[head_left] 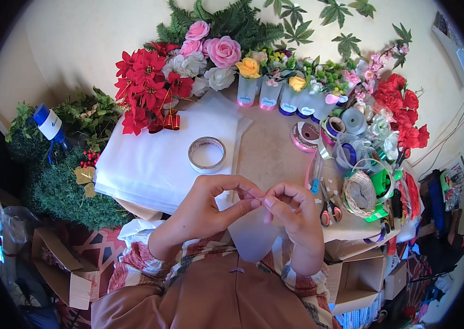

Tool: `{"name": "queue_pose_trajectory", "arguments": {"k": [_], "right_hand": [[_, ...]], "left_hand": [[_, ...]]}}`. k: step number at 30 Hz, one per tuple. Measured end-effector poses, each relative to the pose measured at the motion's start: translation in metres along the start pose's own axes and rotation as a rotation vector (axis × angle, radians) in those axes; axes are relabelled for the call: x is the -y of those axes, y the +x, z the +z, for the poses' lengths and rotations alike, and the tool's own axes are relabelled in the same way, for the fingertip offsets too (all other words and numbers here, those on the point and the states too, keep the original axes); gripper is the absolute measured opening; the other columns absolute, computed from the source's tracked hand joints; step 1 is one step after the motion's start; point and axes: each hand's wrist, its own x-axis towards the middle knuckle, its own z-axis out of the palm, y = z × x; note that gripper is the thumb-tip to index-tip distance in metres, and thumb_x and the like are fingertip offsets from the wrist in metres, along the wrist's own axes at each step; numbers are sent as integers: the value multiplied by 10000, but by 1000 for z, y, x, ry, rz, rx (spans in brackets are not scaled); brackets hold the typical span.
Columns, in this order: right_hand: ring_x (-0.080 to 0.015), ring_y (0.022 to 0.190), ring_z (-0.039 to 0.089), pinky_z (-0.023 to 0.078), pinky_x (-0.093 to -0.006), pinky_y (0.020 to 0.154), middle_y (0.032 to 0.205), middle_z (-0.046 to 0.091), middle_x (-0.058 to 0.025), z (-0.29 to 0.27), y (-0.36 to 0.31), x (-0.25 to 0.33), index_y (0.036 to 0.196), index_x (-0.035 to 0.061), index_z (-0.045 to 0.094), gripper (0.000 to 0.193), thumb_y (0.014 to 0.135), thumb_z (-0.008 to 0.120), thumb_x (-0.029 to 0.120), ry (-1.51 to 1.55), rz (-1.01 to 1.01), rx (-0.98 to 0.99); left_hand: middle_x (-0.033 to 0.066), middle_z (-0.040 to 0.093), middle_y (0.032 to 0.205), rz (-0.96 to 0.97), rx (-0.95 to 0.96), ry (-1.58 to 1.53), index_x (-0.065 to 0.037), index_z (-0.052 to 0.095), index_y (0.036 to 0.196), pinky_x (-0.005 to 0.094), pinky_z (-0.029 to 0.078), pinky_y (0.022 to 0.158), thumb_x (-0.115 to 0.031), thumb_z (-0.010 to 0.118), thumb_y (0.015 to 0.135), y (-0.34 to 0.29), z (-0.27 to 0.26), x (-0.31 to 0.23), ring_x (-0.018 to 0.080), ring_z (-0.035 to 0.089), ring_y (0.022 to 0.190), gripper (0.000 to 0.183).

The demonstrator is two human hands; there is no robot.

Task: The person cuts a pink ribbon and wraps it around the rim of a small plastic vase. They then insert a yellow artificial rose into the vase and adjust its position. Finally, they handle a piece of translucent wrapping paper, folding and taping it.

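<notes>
Translucent frosted plastic sheet [254, 240], round-ended, shows just below the person's left hand [207, 211] and right hand [296, 219], long axis toward the brown garment [204, 293], neither hand clearly nearer; both pinch closed, fingertips meeting, on what I can't tell.
</notes>
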Motion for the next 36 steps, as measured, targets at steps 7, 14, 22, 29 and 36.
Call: {"name": "queue_pose_trajectory", "arguments": {"k": [7,14,22,29,36], "right_hand": [[-53,610,545,402,-176,528,715,581,-12,0,-1,0,820,25,565,133,842,612,147,25,39,8],[-59,615,556,417,-179,542,715,581,-14,-1,0,-3,817,20,560,135,838,614,142,20,13,15],[-57,624,562,434,-178,562,736,579,-9,0,0,-5,824,15,557,138,837,615,139,55,30,3],[-58,644,567,449,-182,579,742,584,-13,-1,1,-8,828,18,555,135,847,609,140,97,33,54],[-62,644,557,447,-190,584,717,575,-18,0,1,-9,819,11,545,127,848,606,119,140,-2,42]], "left_hand": [[76,639,784,22,42,7,2,640,891,268,461,718,-47,641,770,1,-2,-1,131,591,751,130],[89,619,756,161,22,222,-23,622,824,315,455,685,-48,660,727,3,-3,-5,220,597,733,107],[55,575,843,394,37,636,-80,619,814,349,405,735,-47,686,674,8,-8,-12,241,546,817,158],[74,527,881,356,102,631,-81,604,824,355,398,723,-17,686,658,10,-9,-9,262,507,841,196],[80,506,884,392,121,671,-77,580,851,356,387,737,-3,648,678,12,-4,-5,266,485,853,200]]}}
